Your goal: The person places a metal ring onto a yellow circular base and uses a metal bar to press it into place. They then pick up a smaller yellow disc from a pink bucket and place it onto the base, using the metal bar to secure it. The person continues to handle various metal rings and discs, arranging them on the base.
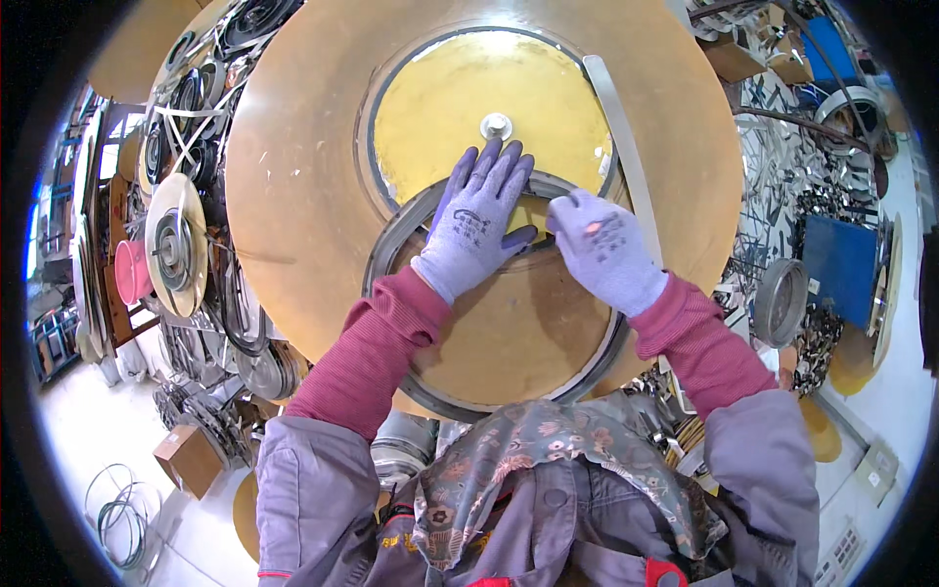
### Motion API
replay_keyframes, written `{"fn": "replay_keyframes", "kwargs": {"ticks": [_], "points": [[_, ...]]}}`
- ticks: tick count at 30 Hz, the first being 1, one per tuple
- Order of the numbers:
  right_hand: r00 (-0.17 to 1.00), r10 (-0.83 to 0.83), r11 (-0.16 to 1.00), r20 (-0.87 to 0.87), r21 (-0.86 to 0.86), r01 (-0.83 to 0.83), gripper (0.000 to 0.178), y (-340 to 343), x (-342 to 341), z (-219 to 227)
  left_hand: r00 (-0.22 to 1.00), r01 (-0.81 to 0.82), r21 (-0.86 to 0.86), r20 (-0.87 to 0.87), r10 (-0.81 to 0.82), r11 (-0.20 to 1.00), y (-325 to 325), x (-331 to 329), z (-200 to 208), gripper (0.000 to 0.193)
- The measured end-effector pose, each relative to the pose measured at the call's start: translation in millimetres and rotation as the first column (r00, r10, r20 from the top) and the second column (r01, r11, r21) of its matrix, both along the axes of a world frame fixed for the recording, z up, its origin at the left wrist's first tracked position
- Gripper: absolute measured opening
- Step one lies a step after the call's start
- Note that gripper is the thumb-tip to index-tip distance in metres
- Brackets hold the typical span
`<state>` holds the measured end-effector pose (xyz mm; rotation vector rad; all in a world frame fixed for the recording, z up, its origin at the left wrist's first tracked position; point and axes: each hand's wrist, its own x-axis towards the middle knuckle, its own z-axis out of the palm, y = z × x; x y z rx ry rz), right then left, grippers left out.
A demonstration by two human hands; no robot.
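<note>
I see the left hand (475,223) spread on the dark ring (395,235) by the near edge of the round table (293,196); the right hand (603,245) is curled at it, grip unclear. I can't make out the pink bucket's (133,272) contents.

Left hand (471,240): lavender-grey knit glove (452,256), deeper purple fingers (507,168), small dark print on the back.
Right hand (608,249): matching glove, one orange-pink spot (593,228).
Inner sleeves (377,338): ribbed, maroon-pink.
Outer sleeves (318,479): grey-mauve, left one edged with thin red trim (275,574).
Jacket front (523,533): grey-mauve, round buttons (557,497), red tabs (665,573).
Chest cloth (533,430): grey, floral-printed.
</note>
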<state>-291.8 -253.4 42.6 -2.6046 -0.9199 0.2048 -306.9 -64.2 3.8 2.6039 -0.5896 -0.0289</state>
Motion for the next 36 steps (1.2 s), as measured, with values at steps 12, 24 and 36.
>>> {"fn": "replay_keyframes", "kwargs": {"ticks": [12,24,36], "points": [[0.965,-0.062,0.941,-0.255,0.307,0.142,0.011,-39.9,-23.0,46.8,0.935,-0.312,0.006,-0.175,0.308,0.950,91.6,-67.8,22.4,0.103],[0.213,-0.711,-0.395,0.671,-0.631,0.668,0.041,-695.7,-370.6,155.7,0.946,-0.321,-0.141,-0.105,0.308,0.937,112.8,-98.6,-13.6,0.083],[0.159,-0.762,-0.514,0.627,-0.736,0.441,0.038,-643.8,-643.3,254.0,0.972,-0.160,0.206,0.202,0.119,0.965,62.1,-101.4,9.3,0.071]]}}
